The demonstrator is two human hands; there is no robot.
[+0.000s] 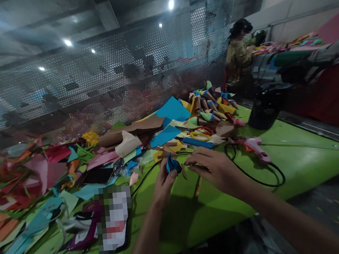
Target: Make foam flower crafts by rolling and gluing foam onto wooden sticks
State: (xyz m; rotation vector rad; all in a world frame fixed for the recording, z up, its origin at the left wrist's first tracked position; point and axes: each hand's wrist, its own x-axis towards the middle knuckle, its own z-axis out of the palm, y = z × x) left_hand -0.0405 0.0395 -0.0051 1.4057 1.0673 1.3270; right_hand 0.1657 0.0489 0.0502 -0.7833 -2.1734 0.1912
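Note:
A small curled blue paper piece point(173, 164), shaped like a flower bud, is held upright in my left hand point(163, 179), thumb and fingers closed around its base. Just to its right is my right hand point(210, 165), its fingertips drawn together beside a small brown piece point(184, 172). Whatever those fingertips pinch, if anything, is too small to make out. A thin brown stick point(197, 187) shows below the right hand. Further right lies a pink glue gun point(257, 149) with a black cord. Scissors point(201, 133) with red and yellow handles lie beyond my hands.
Colored paper scraps point(48, 165) cover the green table's point(295, 143) left side. Paper cones point(209, 101) are piled at the back. A dark bin point(263, 109) stands at the right. A phone point(98, 175) lies left, a pixelated device point(115, 222) nearer. Behind the mesh panel's right end, another person point(239, 59) works.

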